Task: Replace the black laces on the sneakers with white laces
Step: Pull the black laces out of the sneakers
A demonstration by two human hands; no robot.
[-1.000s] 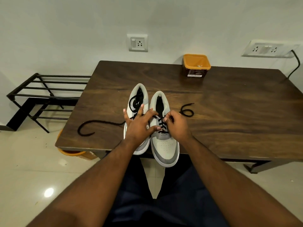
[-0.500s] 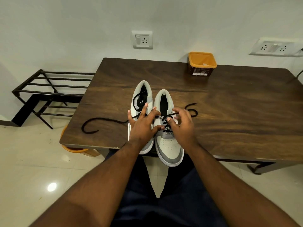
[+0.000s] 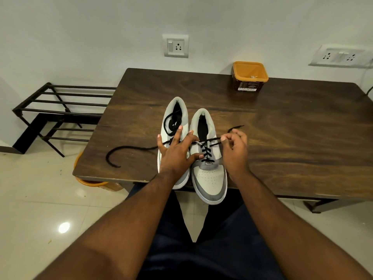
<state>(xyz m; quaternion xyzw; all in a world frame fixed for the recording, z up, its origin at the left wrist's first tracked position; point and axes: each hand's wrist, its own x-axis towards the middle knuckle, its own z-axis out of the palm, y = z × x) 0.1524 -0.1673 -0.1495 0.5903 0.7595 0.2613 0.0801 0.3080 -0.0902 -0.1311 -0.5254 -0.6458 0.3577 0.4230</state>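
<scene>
Since the earlier frame, the right hand (image 3: 235, 150) is seen drawn out to the right, w/ the black lace (image 3: 214, 140) pulled taut from the top eyelets of the right sneaker (image 3: 210, 174); its tail is lifted off the table (image 3: 292, 138).

Head view: the lace is pinched betw. thumb and forefinger, other fingers curled. The left hand (image 3: 175, 152) is laid flat, fingers spread and straight, pressing across the left sneaker (image 3: 173, 110) and onto the right one's tongue; nothing is gripped. Lower crossings are still threaded. A loose black lace (image 3: 129, 148) is trailed leftwards. No white laces can be made out; an orange tub (image 3: 250, 77) is stood at the far edge.

Judgement: shoe should be kept pinned and each crossing slackened before pulling, approx. in line w/ the eyelet, so nothing snags.
</scene>
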